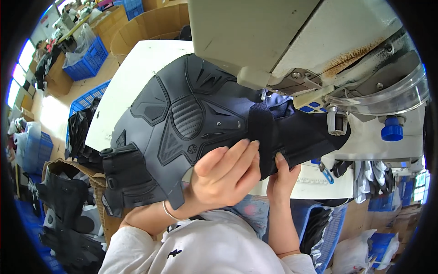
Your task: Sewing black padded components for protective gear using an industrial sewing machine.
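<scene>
A large black moulded padded panel [182, 114] with ribbed and raised shapes lies across the white sewing table, partly under the sewing machine head [255, 41]. A wide black fabric strap [301, 137] extends from its right side below the machine. My left hand [228, 176] is curled at the strap's left edge, fingertips against it, the thumb not clearly seen. My right hand [284, 176] pinches the strap's lower edge, thumb on top and the other fingers mostly hidden underneath. The needle area is hidden behind the machine head.
Black straps with buckles [123, 173] hang at the panel's left. A blue-handled tool [326, 173] lies by a ruler strip on the table [342, 185]. An open carton [73, 169] with black pieces stands at the left, and a blue crate [335, 228] stands below right.
</scene>
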Demonstrator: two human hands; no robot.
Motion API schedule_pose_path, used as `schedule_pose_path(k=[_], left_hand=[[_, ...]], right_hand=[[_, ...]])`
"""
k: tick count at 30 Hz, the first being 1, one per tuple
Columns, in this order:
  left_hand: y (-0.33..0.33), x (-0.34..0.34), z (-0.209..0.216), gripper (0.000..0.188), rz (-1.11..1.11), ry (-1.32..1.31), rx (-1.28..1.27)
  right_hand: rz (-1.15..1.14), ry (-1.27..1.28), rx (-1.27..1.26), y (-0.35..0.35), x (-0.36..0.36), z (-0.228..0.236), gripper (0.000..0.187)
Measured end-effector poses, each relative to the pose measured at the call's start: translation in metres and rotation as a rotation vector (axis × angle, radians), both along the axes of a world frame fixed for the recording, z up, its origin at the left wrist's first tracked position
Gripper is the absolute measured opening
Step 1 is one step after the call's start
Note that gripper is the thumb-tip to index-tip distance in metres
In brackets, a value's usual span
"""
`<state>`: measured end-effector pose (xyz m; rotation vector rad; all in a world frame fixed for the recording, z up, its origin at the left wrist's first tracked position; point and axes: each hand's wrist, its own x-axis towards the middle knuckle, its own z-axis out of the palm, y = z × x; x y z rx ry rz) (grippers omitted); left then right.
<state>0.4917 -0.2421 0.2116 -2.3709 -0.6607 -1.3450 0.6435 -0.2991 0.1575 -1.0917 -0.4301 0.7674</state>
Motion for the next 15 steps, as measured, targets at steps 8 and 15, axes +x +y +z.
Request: schedule_pose_path(k=[8, 15], left_hand=[[0.007, 0.006, 0.031, 0.024, 0.113, -0.273, -0.455], [0.008, 0.004, 0.024, 0.025, 0.024, -0.173, -0.217]], right_hand=[[-0.126, -0.140, -0.061, 0.008, -0.010, -0.020, 0.033], [-0.114, 0.086, 0.005, 0.004, -0.032, -0.012, 0.033]])
